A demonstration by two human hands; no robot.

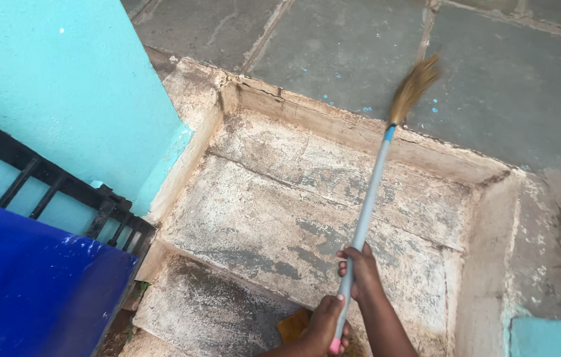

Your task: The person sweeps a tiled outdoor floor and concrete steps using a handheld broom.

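One broom (pixel 373 178) with a grey-blue handle runs from the bottom centre of the frame up to its straw head on the slate paving (pixel 492 86) at upper right. Two hands hold it, fingers wrapped around the handle: the left hand (pixel 323 324) at the pink end, the right hand (pixel 360 271) just above, over three worn concrete steps (pixel 280 211).

I saw worn concrete steps (pixel 307 198) | grey stone paving (pixel 492 73) above | turquoise wall (pixel 62 73) left | black railing (pixel 49 182) | even daylight

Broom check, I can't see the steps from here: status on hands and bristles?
Left hand and right hand both grip the broom handle. Bristles over the stone paving past the bottom step. Nothing blocking.
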